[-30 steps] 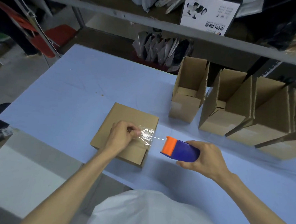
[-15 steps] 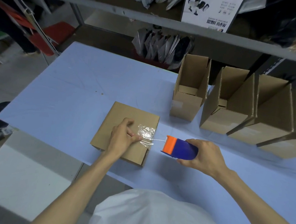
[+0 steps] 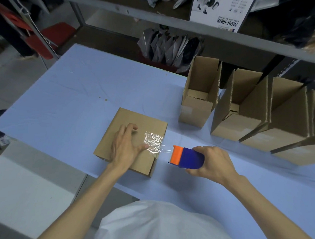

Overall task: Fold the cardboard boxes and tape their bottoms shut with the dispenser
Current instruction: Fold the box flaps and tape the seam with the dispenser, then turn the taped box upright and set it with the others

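Left hand point(image 3: 125, 147) flat, fingers extended, pressing tape point(image 3: 152, 141) onto box point(image 3: 133, 136) near tabletop point(image 3: 77, 96) front edge. Right hand point(image 3: 212, 164) grasps dispenser point(image 3: 186, 157).

left hand point(image 3: 125, 147): laid flat on box point(image 3: 143, 119), palm down, fingers held straight and spread, thumb stretched rightward | right hand point(image 3: 213, 162): curled round dispenser point(image 3: 189, 156), knuckles turned up | left forearm point(image 3: 87, 198), right forearm point(image 3: 269, 205): bared, extended forward, angled inward

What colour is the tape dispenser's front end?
Orange, on a dark blue tape dispenser; the head view shows it.
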Demonstrator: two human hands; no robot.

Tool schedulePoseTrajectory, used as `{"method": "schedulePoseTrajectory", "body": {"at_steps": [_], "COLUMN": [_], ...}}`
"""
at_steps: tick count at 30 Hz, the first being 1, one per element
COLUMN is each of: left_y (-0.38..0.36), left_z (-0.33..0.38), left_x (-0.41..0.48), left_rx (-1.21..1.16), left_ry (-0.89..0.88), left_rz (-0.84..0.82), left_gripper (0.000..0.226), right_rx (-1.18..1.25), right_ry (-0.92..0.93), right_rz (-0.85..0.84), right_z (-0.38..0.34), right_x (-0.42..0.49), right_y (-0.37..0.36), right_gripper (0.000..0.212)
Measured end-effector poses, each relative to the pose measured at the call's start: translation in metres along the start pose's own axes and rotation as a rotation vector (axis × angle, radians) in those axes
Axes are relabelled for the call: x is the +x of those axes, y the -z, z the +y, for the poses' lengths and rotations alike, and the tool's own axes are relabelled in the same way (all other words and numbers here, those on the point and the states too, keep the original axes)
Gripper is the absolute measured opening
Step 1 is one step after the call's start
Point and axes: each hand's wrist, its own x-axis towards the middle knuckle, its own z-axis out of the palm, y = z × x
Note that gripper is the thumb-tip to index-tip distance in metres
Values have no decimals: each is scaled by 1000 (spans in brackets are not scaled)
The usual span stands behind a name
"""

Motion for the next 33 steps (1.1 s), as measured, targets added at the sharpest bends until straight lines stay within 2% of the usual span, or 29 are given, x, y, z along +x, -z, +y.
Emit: {"method": "schedulePoseTrajectory", "body": {"at_steps": [3, 6, 9, 13, 17, 19, 21, 24, 25, 27, 29, 31, 33], "left_y": [-6, -12, -14, -15, -14, -12, -14, -15, -17, -20, -20, -19, -17], "left_z": [7, 18, 16, 16, 15, 14, 11, 15, 16, 18, 22, 28, 36], "left_x": [-3, -4, -1, -3, -1, 0, 0, -4, -4, -5, -4, 0, 6], "left_rx": [-117, -183, -209, -253, -259, -206, -57, 141, 209, 414, 513, 471, 265], "left_ry": [-162, -303, -238, -177, -171, -239, -378, -479, -532, -694, -697, -634, -516], "left_rz": [-45, -242, -338, -361, -328, -318, -321, -423, -400, -340, -380, -457, -458], "left_gripper": [42, 28, 24, 27, 29, 30, 30, 16, 13, 15, 30, 55, 69], "right_rx": [-24, -56, -89, -203, -422, -412, -359, -240, -220, -178, -23, 126, 56], "right_ry": [-19, -26, -51, -39, 60, -12, -83, -168, -178, -177, -212, -258, -239], "right_rz": [-38, -59, -101, -106, -115, -122, -80, 9, 28, 38, 49, 28, 63], "right_z": [-5, -13, -21, -41, -54, -41, -28, -13, -10, -7, -9, -13, -14], "right_x": [7, 16, 25, 41, 51, 46, 39, 29, 27, 24, 22, 22, 26], "right_y": [-3, -5, -7, -13, -17, -17, -16, -22, -25, -34, -44, -53, -66], "right_gripper": [45, 40, 42, 42, 19, 27, 39, 53, 54, 49, 42, 51, 73]}}
